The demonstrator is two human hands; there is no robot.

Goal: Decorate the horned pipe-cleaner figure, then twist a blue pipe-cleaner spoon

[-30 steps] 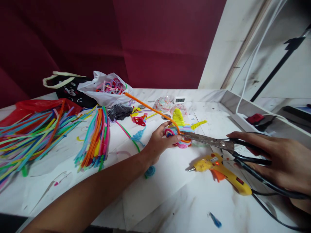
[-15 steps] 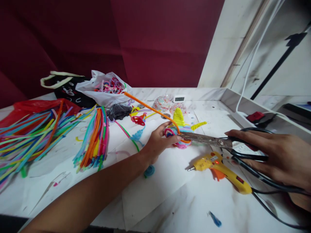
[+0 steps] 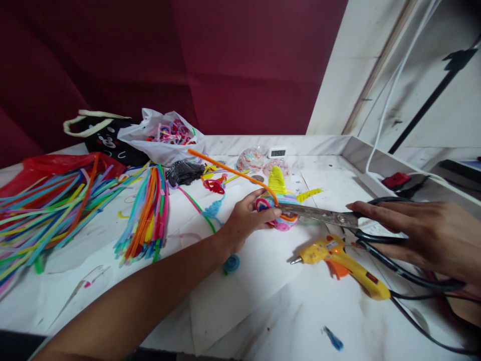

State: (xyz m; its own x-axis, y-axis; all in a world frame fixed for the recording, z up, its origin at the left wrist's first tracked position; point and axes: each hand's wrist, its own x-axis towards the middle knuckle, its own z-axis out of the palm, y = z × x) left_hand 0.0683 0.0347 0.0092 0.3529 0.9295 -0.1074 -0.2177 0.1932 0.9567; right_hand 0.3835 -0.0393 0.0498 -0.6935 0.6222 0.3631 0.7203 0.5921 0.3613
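My left hand pinches a small multicoloured pipe-cleaner craft on the white table. A long orange pipe cleaner rises from the craft toward the back left. My right hand grips large black-handled scissors. Their metal blades point left and reach the base of the orange pipe cleaner, right beside my left fingertips. A yellow glue gun lies on the table just below the scissors, with its black cord running to the right.
Bundles of coloured pipe cleaners lie at the left. A white bag, a black bag and a red bag sit at the back left. A small clock stands by the wall. A raised ledge borders the right.
The scissors and my right hand have shifted slightly left and up toward the craft. The free end of the orange pipe cleaner has dropped a little. My left hand keeps its hold.
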